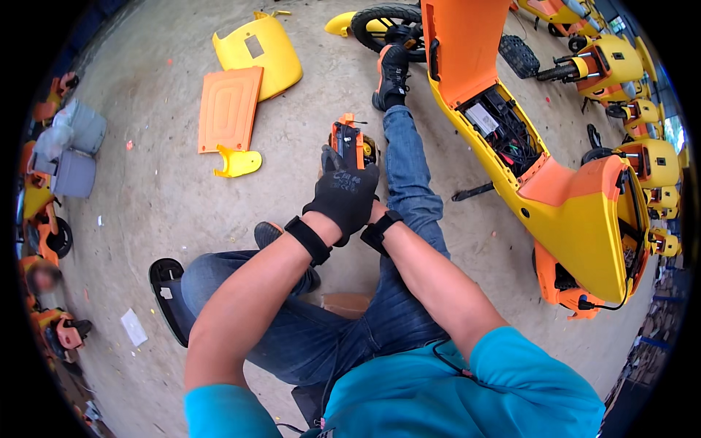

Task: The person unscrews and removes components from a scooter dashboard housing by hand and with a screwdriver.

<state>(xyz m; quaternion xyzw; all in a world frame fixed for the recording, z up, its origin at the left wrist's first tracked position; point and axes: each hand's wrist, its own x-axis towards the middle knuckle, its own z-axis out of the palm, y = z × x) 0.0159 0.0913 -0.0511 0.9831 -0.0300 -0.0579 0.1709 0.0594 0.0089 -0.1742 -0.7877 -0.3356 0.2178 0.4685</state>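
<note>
My left hand (342,191), in a black glove, is closed on a small orange-and-black component (349,137), with a yellow piece (369,152) at its right side. My right hand (371,204) is behind the left one, its fingers hidden. The component is held low between my legs, beside my outstretched jeans-clad right leg (409,168). Just to the right stands a yellow-and-orange scooter body (566,223) with an open compartment (496,128) full of black cables and a silver box.
Yellow (277,62) and orange panels (226,109) and a small yellow piece (241,162) lie ahead. A wheel (372,29) is at the top, more scooters (606,66) line the right. At left are bins (73,175), scooter parts and a person (44,281); a black curved piece (164,299) lies by my left knee.
</note>
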